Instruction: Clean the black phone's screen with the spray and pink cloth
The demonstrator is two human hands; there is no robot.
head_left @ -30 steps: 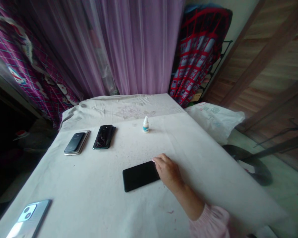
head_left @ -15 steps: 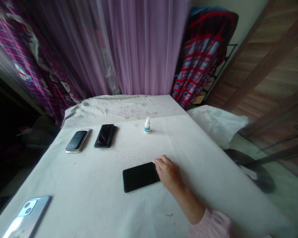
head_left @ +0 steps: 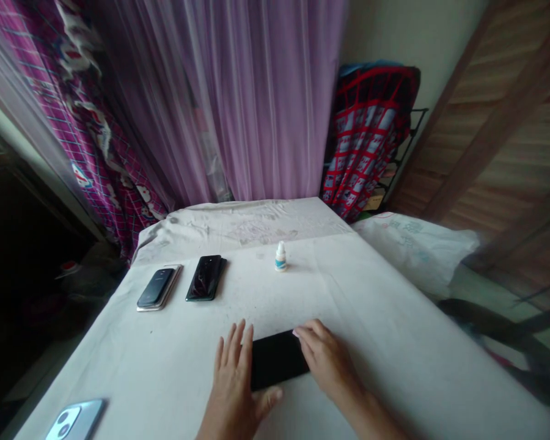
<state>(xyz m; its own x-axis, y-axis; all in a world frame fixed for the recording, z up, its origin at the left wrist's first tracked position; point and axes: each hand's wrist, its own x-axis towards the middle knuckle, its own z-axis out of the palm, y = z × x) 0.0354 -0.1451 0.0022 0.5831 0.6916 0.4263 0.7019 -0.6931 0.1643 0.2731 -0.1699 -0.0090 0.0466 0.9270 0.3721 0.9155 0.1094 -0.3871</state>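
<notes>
A black smartphone (head_left: 277, 360) lies flat, dark face up, in front of me. My left hand (head_left: 233, 373) is at its left end, fingers stretched out and thumb apart near the lower edge. At the other end, my right hand (head_left: 327, 354) rests over the phone's right corner with its fingers drawn together. Something small and pale pink shows at those fingertips; whether it is a held piece or a nail is unclear. Beyond the phone a small white dropper bottle (head_left: 281, 256) with a blue label stands upright.
Further left lie a stack of phones (head_left: 156, 287) and a glossy black phone (head_left: 205, 278) atop another. A light blue phone (head_left: 77, 418) lies near left. The white-covered table (head_left: 348, 293) ends at curtains (head_left: 275, 122); a plastic bag (head_left: 417, 247) hangs off its right edge.
My left hand has come into view and reached the phone's left end. My right hand stays at the right corner. The whole view has shifted, with things appearing lower.
</notes>
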